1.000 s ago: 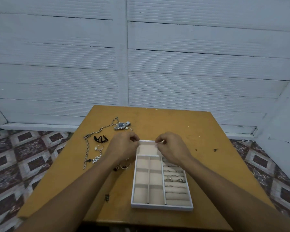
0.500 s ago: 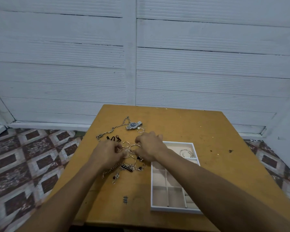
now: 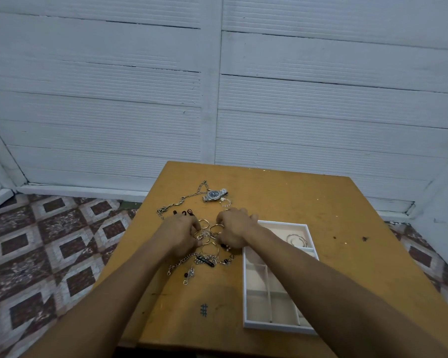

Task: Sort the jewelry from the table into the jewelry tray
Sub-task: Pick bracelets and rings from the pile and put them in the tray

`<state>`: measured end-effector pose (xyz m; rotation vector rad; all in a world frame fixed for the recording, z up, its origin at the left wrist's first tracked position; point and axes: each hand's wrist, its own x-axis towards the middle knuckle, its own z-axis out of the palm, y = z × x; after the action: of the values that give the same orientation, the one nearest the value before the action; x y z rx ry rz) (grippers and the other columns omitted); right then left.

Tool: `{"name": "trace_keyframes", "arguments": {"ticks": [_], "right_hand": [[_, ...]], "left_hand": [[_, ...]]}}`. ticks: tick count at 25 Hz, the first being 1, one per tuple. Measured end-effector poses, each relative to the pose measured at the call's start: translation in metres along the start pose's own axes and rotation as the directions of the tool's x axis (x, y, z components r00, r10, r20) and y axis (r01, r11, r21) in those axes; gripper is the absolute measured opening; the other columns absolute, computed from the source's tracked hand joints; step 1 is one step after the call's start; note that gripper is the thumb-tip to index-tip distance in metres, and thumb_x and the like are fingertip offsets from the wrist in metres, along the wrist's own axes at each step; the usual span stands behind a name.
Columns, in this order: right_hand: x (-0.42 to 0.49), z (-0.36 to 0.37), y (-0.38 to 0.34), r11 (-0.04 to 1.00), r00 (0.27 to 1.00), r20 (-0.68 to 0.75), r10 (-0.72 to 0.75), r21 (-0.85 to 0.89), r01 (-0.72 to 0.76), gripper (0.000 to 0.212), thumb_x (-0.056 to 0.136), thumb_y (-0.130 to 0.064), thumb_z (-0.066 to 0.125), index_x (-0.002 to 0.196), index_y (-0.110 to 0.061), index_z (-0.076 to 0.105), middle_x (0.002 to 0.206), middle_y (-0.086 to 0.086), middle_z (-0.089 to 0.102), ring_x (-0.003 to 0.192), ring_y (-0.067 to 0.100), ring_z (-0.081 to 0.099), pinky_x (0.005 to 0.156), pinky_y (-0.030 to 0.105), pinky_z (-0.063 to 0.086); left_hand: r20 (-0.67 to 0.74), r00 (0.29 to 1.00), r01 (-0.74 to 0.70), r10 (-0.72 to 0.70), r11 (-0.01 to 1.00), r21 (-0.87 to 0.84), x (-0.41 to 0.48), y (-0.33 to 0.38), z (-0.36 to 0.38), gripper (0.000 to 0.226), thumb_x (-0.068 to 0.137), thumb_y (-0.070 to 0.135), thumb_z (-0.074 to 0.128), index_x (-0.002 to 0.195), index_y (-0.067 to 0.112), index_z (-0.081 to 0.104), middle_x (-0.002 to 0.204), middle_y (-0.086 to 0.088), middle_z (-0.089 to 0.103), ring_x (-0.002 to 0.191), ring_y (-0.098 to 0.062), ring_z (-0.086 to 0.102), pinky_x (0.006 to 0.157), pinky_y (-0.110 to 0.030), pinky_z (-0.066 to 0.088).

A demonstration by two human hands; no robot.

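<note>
On the yellow table [image 3: 282, 192], both arms reach forward from the bottom of the head view. The left hand [image 3: 180, 235] and right hand [image 3: 234, 228] sit close together, palms down, on a tangled pile of jewelry [image 3: 207, 254]. Their fingers bend down into the gold hoops [image 3: 204, 223] and chains between them. I cannot tell if either hand is holding a piece or only touching it. The right arm crosses over the white jewelry tray [image 3: 277, 325], which lies just right of the pile. Thin silver bangles [image 3: 296, 240] lie in its far compartment. A silver watch [image 3: 214, 195] and a long chain [image 3: 189, 198] lie farther back. Small black pieces [image 3: 184, 212] lie near the left hand.
</note>
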<state>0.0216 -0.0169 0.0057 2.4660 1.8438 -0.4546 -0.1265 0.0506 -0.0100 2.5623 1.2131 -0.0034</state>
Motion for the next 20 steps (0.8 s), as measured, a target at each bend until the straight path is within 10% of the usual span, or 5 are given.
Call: {"name": "trace_keyframes", "arguments": {"ticks": [20], "right_hand": [[-0.012,0.003,0.003,0.983,0.964,-0.255,-0.08,0.141,0.119,0.029,0.094,-0.012,0.048,0.117,-0.027,0.057,0.111,0.008,0.068,0.111,0.03,0.053,0.092,0.04,0.032]], "left_hand": [[-0.177,0.984,-0.007,-0.017,0.991,-0.136,-0.017,0.012,-0.005,0.025,0.085,0.02,0.069,0.11,0.017,0.068,0.105,-0.003,0.069,0.094,-0.015,0.062,0.084,-0.029,0.052]]}}
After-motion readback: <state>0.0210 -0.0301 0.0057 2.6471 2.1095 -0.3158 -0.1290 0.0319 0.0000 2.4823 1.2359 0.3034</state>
